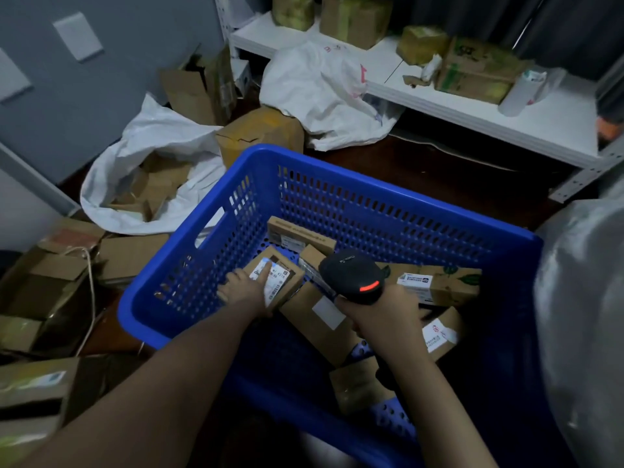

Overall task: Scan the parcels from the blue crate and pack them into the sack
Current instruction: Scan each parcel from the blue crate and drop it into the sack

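The left hand is pinching a labelled parcel in its grip inside the blue crate. The right hand is clasping a scanner in its grip beside it; the sack is lying open on the floor.

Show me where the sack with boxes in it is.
In the head view, the open white sack lies on the floor at upper left, just beyond the far-left corner of the blue crate.
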